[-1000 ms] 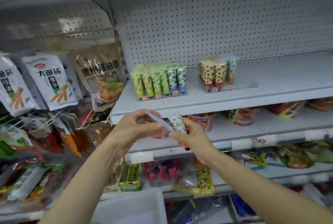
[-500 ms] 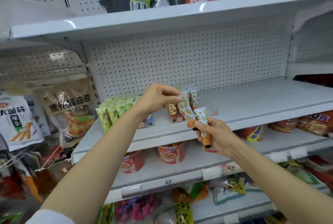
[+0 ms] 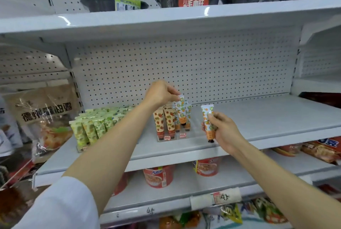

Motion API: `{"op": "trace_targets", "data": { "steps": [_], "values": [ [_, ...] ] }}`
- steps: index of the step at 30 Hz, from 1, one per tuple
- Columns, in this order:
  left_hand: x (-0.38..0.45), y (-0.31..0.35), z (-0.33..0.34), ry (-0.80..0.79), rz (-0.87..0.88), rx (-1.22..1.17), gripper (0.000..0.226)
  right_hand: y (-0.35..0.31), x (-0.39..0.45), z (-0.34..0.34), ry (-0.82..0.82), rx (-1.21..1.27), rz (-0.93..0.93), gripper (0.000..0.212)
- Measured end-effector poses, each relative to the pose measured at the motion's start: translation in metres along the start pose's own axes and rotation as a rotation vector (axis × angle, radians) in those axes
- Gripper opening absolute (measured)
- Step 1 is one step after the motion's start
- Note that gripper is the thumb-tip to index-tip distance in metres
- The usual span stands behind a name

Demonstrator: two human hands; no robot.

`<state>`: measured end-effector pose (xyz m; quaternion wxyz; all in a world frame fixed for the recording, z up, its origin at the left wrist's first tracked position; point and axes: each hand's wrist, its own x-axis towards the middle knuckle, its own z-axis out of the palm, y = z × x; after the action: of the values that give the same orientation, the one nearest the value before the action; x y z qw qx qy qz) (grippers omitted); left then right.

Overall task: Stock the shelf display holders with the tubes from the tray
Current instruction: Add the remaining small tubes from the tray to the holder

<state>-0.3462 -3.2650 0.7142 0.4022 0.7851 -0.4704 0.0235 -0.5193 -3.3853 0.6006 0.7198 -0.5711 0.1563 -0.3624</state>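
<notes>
Since the frame half a second back, the left hand [image 3: 162,93] has carried its tube [image 3: 180,110] forward over the clear holder [image 3: 173,135] on the shelf [image 3: 258,118]; the right hand [image 3: 224,132] has drawn apart to the right with the spare tube [image 3: 208,121]. Left thumb and fingers pinch the top crimp of the orange-print tube, cap down, above the holder's right-hand row; whether the cap has entered its slot cannot be told. Right fingers are curled round the spare tube, upright, cap down, just in front of the shelf edge. Two strawberry-print tubes [image 3: 164,120] stand in the holder's left row; a green set [image 3: 92,125] fills the next holder to the left; the tray is not in view. Judgement: lower straight, keep the tube vertical, aim for the open slot behind those already seated; release only once it stands; a tilt could knock its neighbours; the spare should wait clear.
</notes>
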Motion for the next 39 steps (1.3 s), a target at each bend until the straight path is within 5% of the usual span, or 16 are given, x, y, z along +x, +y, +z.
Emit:
{"op": "trace_targets", "data": {
  "steps": [15, 24, 39],
  "values": [
    [0.015, -0.026, 0.035, -0.090, -0.052, 0.273, 0.016, 0.011, 0.039, 0.004, 0.051, 0.019, -0.016, 0.006],
    [0.019, -0.033, 0.039, -0.084, -0.069, 0.240, 0.016, 0.018, 0.064, 0.017, 0.048, 0.002, -0.036, 0.026],
    [0.018, -0.044, 0.041, -0.041, -0.072, 0.169, 0.011, 0.030, 0.077, 0.032, 0.022, -0.086, -0.093, 0.016]
  ]
}}
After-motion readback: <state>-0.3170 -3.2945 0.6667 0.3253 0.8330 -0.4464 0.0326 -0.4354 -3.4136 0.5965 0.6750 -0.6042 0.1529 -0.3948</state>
